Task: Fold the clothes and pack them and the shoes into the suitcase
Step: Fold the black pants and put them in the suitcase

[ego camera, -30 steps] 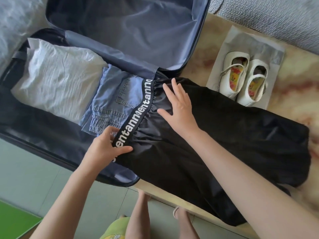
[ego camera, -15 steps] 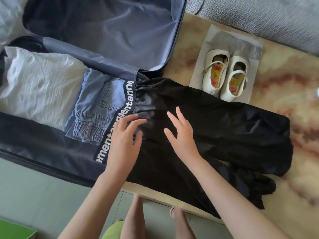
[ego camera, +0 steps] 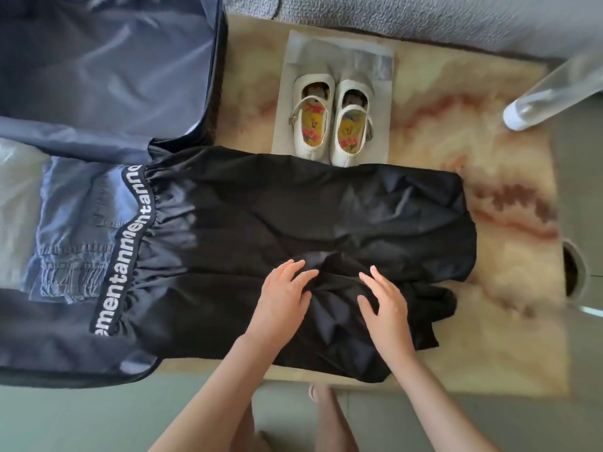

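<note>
Black trousers (ego camera: 248, 220) with a lettered white-on-black waistband lie across the marbled table, the waist end over the open dark suitcase (ego camera: 58, 353) at the left. My left hand (ego camera: 282, 296) and my right hand (ego camera: 383, 303) rest side by side, fingers straight, on the bunched fabric near the trousers' front edge. Folded blue jeans (ego camera: 81, 220) lie in the suitcase under the waistband, with a folded white garment (ego camera: 16, 207) beside them at the far left. A pair of white strap shoes (ego camera: 329, 122) stands on a grey bag just behind the trousers.
The suitcase lid (ego camera: 107, 66) stands open at the back left. A clear plastic bottle (ego camera: 551, 96) lies at the table's right edge. A grey textured cushion (ego camera: 424, 17) runs along the back. Green floor and my feet show below the table's front edge.
Both hands have slid from the waistband end rightwards to the middle of the trousers. The left hand let go of the waistband. The view has shifted right.
</note>
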